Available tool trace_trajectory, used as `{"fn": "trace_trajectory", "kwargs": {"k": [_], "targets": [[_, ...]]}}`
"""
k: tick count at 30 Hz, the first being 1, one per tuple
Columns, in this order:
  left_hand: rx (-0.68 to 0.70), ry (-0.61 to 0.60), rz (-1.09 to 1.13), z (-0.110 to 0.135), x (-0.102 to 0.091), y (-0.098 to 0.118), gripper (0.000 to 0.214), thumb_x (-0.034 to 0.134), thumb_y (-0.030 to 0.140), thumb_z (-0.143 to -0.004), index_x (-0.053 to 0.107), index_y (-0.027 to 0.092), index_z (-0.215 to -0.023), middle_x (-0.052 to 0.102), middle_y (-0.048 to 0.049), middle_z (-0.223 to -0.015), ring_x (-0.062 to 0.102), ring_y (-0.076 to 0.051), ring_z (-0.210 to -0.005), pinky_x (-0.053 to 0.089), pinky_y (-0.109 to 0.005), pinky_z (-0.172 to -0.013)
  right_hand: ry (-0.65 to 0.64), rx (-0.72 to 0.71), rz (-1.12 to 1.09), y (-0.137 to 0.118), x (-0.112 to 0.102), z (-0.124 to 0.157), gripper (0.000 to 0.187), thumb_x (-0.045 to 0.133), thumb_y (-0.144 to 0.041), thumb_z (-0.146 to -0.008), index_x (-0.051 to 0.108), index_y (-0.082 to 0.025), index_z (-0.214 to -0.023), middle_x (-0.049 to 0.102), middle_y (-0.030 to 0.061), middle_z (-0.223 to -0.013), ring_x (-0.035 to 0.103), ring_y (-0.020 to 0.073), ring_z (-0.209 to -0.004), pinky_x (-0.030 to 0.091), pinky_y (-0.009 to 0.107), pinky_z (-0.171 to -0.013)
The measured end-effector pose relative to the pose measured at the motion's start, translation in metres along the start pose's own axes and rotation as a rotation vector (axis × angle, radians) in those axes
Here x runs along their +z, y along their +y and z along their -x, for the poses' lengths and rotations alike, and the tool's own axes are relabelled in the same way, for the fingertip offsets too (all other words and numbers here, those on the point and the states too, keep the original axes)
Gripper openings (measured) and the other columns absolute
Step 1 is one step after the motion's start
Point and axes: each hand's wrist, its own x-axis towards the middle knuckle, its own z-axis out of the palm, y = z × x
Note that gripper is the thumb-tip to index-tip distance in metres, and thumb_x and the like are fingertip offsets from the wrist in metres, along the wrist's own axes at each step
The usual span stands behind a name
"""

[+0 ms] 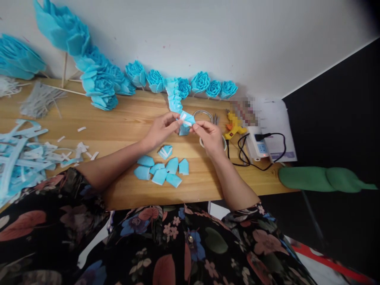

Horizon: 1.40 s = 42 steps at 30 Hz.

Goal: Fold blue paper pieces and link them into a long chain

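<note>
Both my hands meet over the middle of the wooden table (124,130). My left hand (162,130) pinches a small blue paper petal piece (187,120) with a white strip on it. My right hand (209,136) grips the same piece from the right, fingers closed. The piece sits at the near end of a chain of folded blue petals (173,97) that runs back toward the wall. Several loose blue petals (162,168) lie on the table just in front of my hands.
Blue paper roses (204,83) line the wall, with larger blue flowers (97,81) at left. Paper scraps (23,154) pile at the left edge. A yellow glue gun (234,126), a white power box with black cord (258,146) and a green shape (314,178) lie right.
</note>
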Motion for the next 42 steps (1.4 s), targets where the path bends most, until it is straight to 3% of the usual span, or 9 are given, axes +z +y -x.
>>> {"fn": "trace_trajectory", "kwargs": {"k": [3, 7, 13, 17, 23, 27, 31, 37, 42], "targets": [[-0.004, -0.001, -0.026, 0.001, 0.002, -0.003, 0.026, 0.072, 0.034, -0.088, 0.059, 0.017, -0.072, 0.058, 0.0027, -0.066, 0.052, -0.01, -0.061, 0.04, -0.024, -0.06, -0.053, -0.004, 0.016, 0.0, 0.0, 0.0, 0.034, 0.071, -0.056, -0.083, 0.074, -0.022, -0.081, 0.075, 0.0007, -0.078, 0.066, 0.016, -0.075, 0.054, 0.031, -0.077], [-0.012, 0.001, -0.045, 0.003, 0.004, -0.003, 0.024, 0.072, 0.033, -0.086, 0.061, 0.017, -0.072, 0.06, 0.0024, -0.067, 0.05, -0.01, -0.062, 0.039, -0.024, -0.06, -0.11, -0.011, 0.018, -0.004, 0.0, 0.0, 0.04, 0.066, -0.061, -0.084, 0.072, -0.022, -0.088, 0.071, -0.0004, -0.075, 0.065, 0.0162, -0.076, 0.052, 0.03, -0.075], [-0.039, -0.055, -0.068, 0.005, 0.004, 0.0, 0.029, 0.077, 0.038, -0.082, 0.061, 0.017, -0.07, 0.06, 0.0025, -0.066, 0.05, -0.01, -0.062, 0.039, -0.024, -0.06, -0.12, -0.034, 0.186, -0.007, 0.001, 0.002, 0.032, 0.071, -0.046, -0.079, 0.057, -0.021, -0.064, 0.057, -0.0043, -0.061, 0.049, 0.0108, -0.061, 0.039, 0.025, -0.06], [-0.078, -0.066, 0.029, 0.003, 0.003, 0.0, 0.024, 0.074, 0.036, -0.085, 0.064, 0.017, -0.075, 0.066, 0.0001, -0.071, 0.057, -0.011, -0.065, 0.045, -0.025, -0.065, -0.152, -0.021, 0.156, -0.004, 0.001, 0.001, 0.028, 0.067, -0.044, -0.081, 0.058, -0.022, -0.067, 0.069, -0.0011, -0.07, 0.059, 0.014, -0.067, 0.046, 0.026, -0.066], [-0.115, -0.048, 0.084, -0.001, -0.002, -0.003, 0.023, 0.074, 0.038, -0.084, 0.064, 0.018, -0.076, 0.063, 0.001, -0.066, 0.051, -0.01, -0.057, 0.043, -0.025, -0.059, -0.202, 0.004, 0.117, -0.007, -0.002, 0.0, 0.029, 0.067, -0.046, -0.082, 0.064, -0.021, -0.069, 0.074, 0.0015, -0.076, 0.067, 0.0167, -0.078, 0.051, 0.028, -0.074], [-0.12, -0.099, 0.039, -0.004, -0.006, -0.003, 0.026, 0.076, 0.041, -0.081, 0.065, 0.018, -0.075, 0.063, 0.0009, -0.066, 0.053, -0.01, -0.059, 0.043, -0.024, -0.059, -0.172, 0.006, 0.061, -0.006, -0.004, -0.001, 0.032, 0.067, -0.052, -0.083, 0.072, -0.021, -0.081, 0.073, 0.0004, -0.08, 0.066, 0.0168, -0.081, 0.052, 0.029, -0.078], [-0.114, -0.144, -0.002, -0.004, -0.006, -0.003, 0.026, 0.077, 0.04, -0.079, 0.065, 0.017, -0.075, 0.064, 0.0007, -0.068, 0.055, -0.01, -0.063, 0.043, -0.024, -0.061, -0.121, 0.027, 0.034, -0.001, -0.002, -0.003, 0.033, 0.074, -0.051, -0.077, 0.072, -0.019, -0.083, 0.066, -0.002, -0.072, 0.058, 0.0127, -0.071, 0.048, 0.026, -0.068], [-0.069, -0.048, -0.036, -0.003, -0.006, -0.003, 0.025, 0.072, 0.041, -0.086, 0.062, 0.018, -0.078, 0.062, 0.0007, -0.067, 0.054, -0.011, -0.06, 0.044, -0.025, -0.061, -0.111, 0.024, 0.041, 0.0, 0.002, -0.002, 0.028, 0.076, -0.046, -0.075, 0.067, -0.02, -0.078, 0.062, -0.004, -0.067, 0.054, 0.0103, -0.064, 0.045, 0.024, -0.063], [0.132, 0.118, -0.209, 0.003, 0.0, 0.006, 0.022, 0.071, 0.038, -0.089, 0.061, 0.02, -0.081, 0.061, 0.0006, -0.069, 0.055, -0.012, -0.063, 0.043, -0.026, -0.062, -0.076, 0.023, 0.001, 0.002, 0.003, -0.003, 0.024, 0.074, -0.043, -0.076, 0.068, -0.021, -0.084, 0.07, -0.0025, -0.074, 0.061, 0.0109, -0.068, 0.049, 0.024, -0.068]]}}
